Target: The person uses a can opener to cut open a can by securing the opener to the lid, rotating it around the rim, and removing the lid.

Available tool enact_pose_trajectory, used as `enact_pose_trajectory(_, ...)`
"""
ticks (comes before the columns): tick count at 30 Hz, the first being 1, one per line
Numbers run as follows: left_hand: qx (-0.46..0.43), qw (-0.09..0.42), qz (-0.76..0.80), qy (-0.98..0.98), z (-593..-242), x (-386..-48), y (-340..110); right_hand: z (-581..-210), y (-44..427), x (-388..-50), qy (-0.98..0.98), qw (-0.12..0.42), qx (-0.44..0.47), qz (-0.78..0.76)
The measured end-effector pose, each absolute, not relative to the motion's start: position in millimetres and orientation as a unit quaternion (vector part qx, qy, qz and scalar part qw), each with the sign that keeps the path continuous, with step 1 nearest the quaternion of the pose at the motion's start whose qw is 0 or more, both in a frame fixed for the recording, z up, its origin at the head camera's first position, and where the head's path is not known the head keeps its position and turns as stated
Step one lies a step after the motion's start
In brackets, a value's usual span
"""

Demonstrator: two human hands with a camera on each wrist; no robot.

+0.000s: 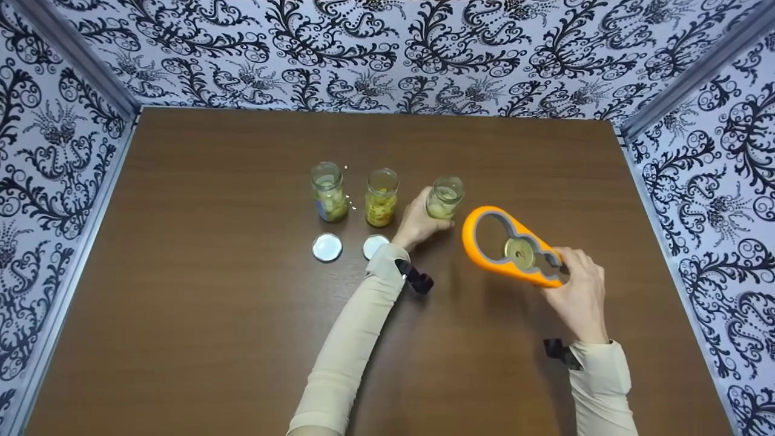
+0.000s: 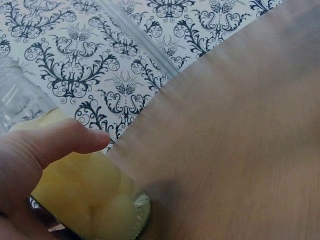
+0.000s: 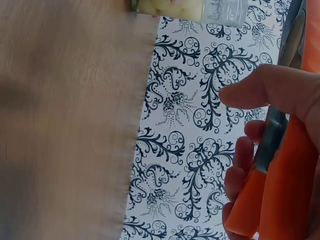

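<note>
My left hand (image 1: 419,223) grips a glass jar (image 1: 444,203) with pale yellow pieces in liquid; its top has no lid. In the left wrist view the thumb lies across the jar's (image 2: 95,190) side. To the right, my right hand (image 1: 578,290) holds an orange jar opener (image 1: 481,259) with a grey inner edge, above the table. A gold lid (image 1: 519,253) sits between the opener's grey notches. The right wrist view shows fingers curled round the orange opener (image 3: 290,185), the thumb held apart from it.
Two more lidless jars stand left of my left hand, one with pale green pieces (image 1: 331,197) and one with yellow pieces (image 1: 381,203). White lids (image 1: 327,247) (image 1: 374,246) lie in front of them on the brown table (image 1: 212,272). Patterned walls (image 1: 363,54) enclose the table.
</note>
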State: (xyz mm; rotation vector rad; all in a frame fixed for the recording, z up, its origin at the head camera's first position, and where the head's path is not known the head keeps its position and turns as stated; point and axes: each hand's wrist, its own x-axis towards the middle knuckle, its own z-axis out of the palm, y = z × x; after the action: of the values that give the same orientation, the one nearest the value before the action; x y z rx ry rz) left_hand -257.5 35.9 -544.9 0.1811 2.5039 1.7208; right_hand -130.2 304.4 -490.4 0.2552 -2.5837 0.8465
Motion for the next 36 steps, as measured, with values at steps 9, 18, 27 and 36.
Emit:
enact_pose_trajectory(9,0.018,0.028,0.563,0.826,-546.7,-253.0,38.2,-494.2,301.6,-129.1,-0.928,0.201,0.089,0.301)
enact_pose_trajectory(18,0.016,0.020,0.566,0.824,-537.4,-239.1,31.2,-498.6,300.9,-126.0,-0.931,0.189,0.082,0.301)
enact_pose_trajectory(27,0.069,-0.010,0.582,0.810,-525.2,-221.0,13.5,-501.7,299.3,-123.5,-0.930,0.189,0.086,0.305)
enact_pose_trajectory(36,0.111,0.028,0.572,0.812,-522.9,-199.2,-5.5,-506.2,296.8,-123.0,-0.930,0.180,0.088,0.309)
